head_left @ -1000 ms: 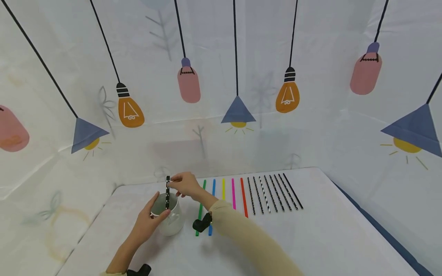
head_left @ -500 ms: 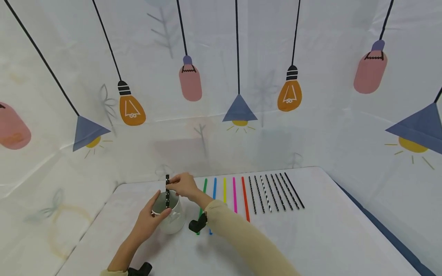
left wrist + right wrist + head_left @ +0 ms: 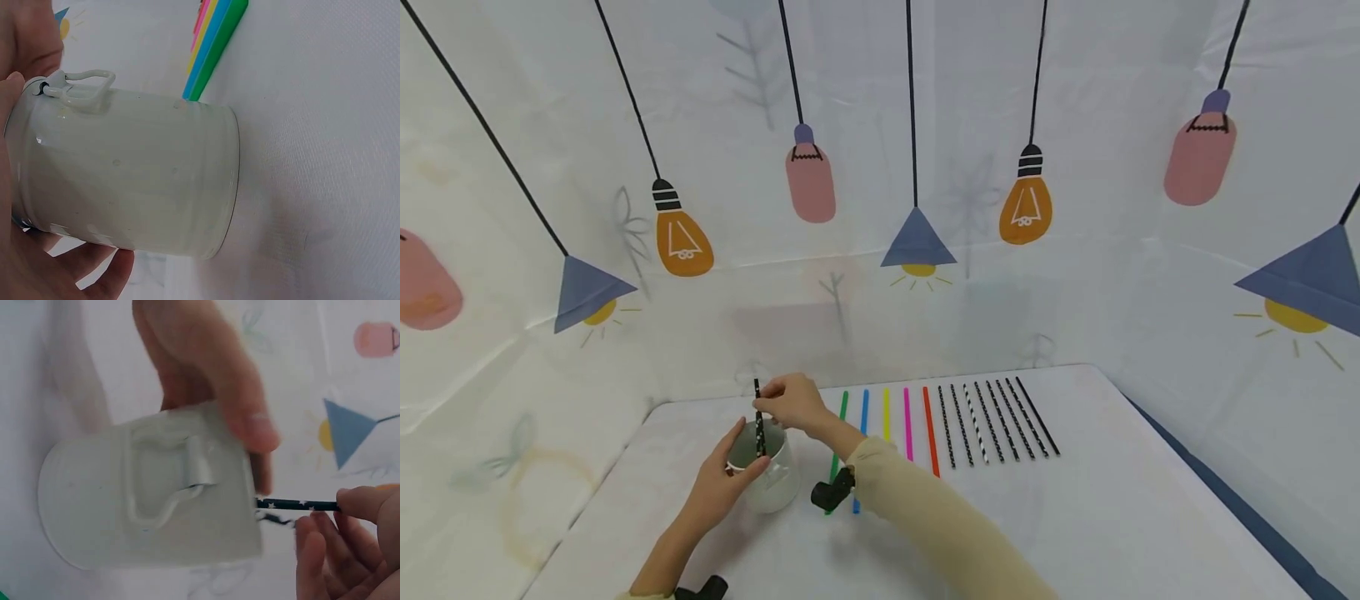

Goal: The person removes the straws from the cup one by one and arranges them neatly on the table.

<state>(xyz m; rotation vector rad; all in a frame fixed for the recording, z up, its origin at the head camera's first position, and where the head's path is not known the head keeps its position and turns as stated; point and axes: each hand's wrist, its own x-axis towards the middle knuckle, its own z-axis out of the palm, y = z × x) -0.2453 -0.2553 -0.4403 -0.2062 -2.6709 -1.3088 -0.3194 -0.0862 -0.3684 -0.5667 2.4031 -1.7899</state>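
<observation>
My left hand [image 3: 711,492] grips the white canister [image 3: 775,487] by its upper part, thumb at the near rim and fingers round the far side. A looped wire clasp [image 3: 156,515] sits on the canister's side in the right wrist view. Above the opening, my right hand [image 3: 797,404] pinches a black straw with white stars [image 3: 290,504] between thumb and fingers. The straw stands nearly upright, its lower part inside the canister. A second dark patterned piece [image 3: 275,519] pokes out just beside it at the rim. The straws' lower ends are hidden by the wall.
On the white table [image 3: 1120,500], right of the canister, lie a green straw [image 3: 844,408], a blue straw [image 3: 864,412], and yellow, pink and red ones. Further right is a row of several black patterned straws [image 3: 977,421]. A lamp-printed sheet [image 3: 865,333] hangs behind.
The pinched straw and right fingertips have shifted slightly left, and the straw's top now leans left. My left hand keeps its grip on the canister.
</observation>
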